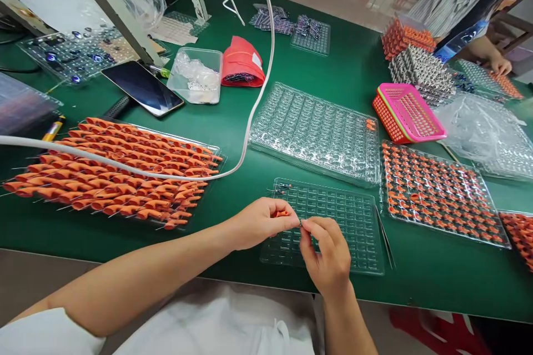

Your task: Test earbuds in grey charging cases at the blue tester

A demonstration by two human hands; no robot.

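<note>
One unreadable label [256, 60]; left hand [259, 226] holds orange piece [281, 213].

The left hand [260, 224] holds an orange piece [282, 213]. The right hand [328, 252] meets its fingertips over a clear tray [362, 227].

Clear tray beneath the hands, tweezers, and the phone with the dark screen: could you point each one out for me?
Clear tray [355, 216]: head view, on its bare compartments.
Tweezers [385, 237]: head view, on the middle of their length.
Phone [142, 89]: head view, on its dark screen.
</note>
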